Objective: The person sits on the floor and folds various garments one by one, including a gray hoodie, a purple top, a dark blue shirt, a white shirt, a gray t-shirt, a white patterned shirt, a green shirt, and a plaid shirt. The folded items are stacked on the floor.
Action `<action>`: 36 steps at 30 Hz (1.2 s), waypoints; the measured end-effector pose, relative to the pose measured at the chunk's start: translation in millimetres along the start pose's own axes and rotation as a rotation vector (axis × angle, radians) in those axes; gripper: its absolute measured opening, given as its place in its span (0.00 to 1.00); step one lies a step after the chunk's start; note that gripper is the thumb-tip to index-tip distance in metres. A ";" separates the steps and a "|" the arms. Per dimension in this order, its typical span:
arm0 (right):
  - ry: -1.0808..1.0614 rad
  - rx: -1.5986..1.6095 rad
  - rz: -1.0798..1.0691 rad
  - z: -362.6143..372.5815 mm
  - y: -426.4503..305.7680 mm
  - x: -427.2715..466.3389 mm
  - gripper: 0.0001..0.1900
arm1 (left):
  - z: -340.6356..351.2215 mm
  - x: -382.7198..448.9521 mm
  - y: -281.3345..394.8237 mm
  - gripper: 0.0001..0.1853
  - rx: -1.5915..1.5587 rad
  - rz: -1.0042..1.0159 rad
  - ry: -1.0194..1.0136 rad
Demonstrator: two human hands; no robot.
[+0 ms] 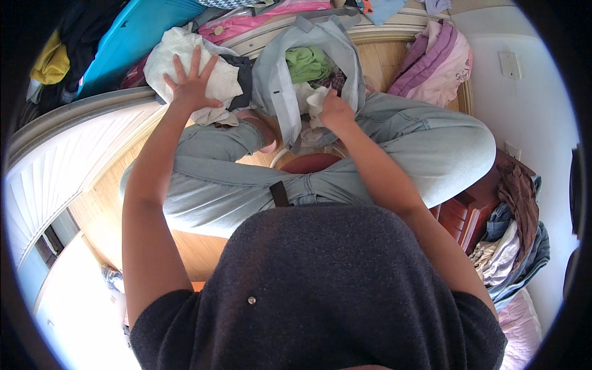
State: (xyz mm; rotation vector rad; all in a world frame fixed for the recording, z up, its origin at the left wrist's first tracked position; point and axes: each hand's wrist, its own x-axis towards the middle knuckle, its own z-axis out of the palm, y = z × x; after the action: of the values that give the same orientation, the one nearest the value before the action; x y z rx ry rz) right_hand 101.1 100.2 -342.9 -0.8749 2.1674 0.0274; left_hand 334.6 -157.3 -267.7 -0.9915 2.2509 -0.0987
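Observation:
My left hand [192, 85] lies flat with spread fingers on a pile of white cloth [162, 60]. Dark folded fabric [243, 78] shows beneath that pile's right side. A pale grey fabric bag [273, 69] stands with its mouth toward me between my lower legs. Inside it are a bunched green garment [307, 64] and a dark patterned cloth [336, 79]. At the bag's near edge, my right hand [336, 111] grips a white cloth [316, 105]; part of that cloth is hidden by my fingers.
Around me are a bright blue container [120, 46], a pink plastic package [268, 16], and a folded pink and purple quilt [437, 64]. At right, clothes [513, 231] hang over a reddish-brown wooden cabinet [462, 215] by the white wall [532, 106]. A white slatted door [69, 162] is at left.

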 end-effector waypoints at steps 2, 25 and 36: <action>0.032 0.021 -0.087 -14.0 6.9 5.5 0.26 | -9.8 -5.2 3.1 0.66 0.013 0.023 0.036; 0.313 -0.097 -0.396 -91.6 -10.1 -24.4 0.18 | 16.4 -46.1 111.2 0.11 -0.086 0.861 0.409; -0.468 -0.488 -0.583 28.4 -23.9 -22.1 0.23 | -18.9 -72.1 88.5 0.17 -0.179 0.721 0.268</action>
State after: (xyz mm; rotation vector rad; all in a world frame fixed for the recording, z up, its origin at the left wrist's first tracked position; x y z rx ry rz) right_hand 144.2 103.0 -341.7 -1.5725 1.4261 0.4380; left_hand 302.7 -49.2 -241.9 -0.2043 2.7644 0.3057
